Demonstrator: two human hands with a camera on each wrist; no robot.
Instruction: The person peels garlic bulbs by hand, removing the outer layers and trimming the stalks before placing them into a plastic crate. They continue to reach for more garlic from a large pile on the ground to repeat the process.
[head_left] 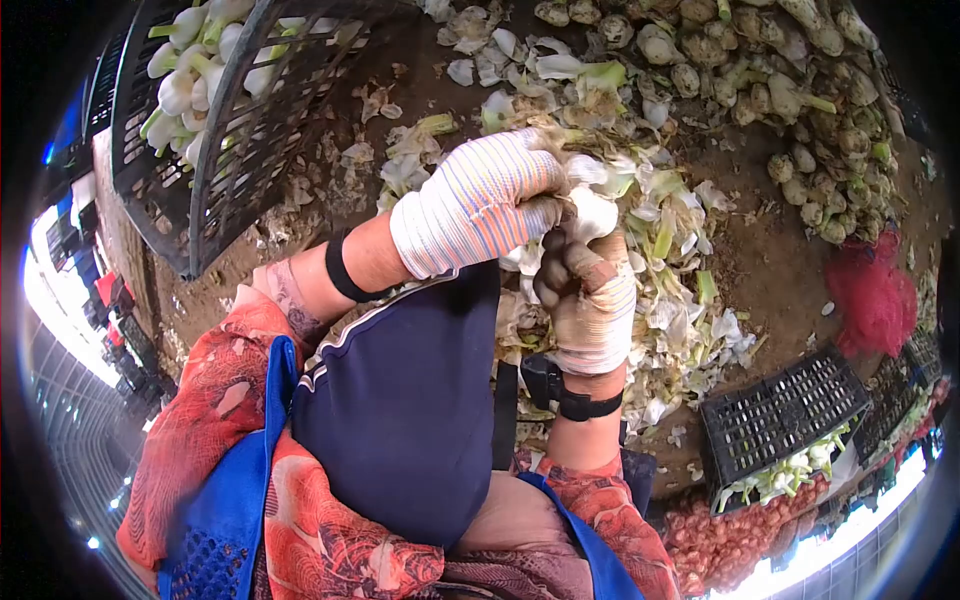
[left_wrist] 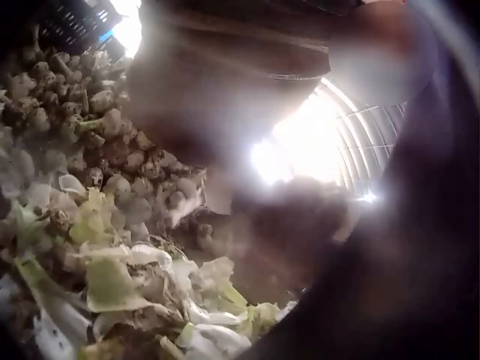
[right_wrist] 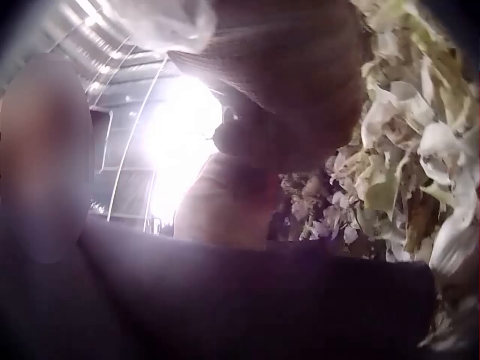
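Observation:
A white garlic bulb (head_left: pixel 592 214) is held between the two hands at the centre of the head view. My left hand (head_left: pixel 480 200), in a striped glove with bare fingertips, comes from the left and pinches at the bulb with curled fingers. From below, my right hand (head_left: pixel 588 295), in a similar glove with dirty fingertips, grips the same bulb. Loose garlic skins (head_left: pixel 680 310) lie in a heap beneath both hands. In the wrist views the hands are dark and blurred, and the bulb is hidden.
A black crate (head_left: pixel 195 215) with peeled white garlic stands at upper left. Unpeeled, soil-covered garlic (head_left: pixel 800 110) is piled at upper right. A red mesh bag (head_left: pixel 875 295) and a tilted black crate (head_left: pixel 785 420) are at right. Dark blue cloth (head_left: pixel 400 400) covers the lap.

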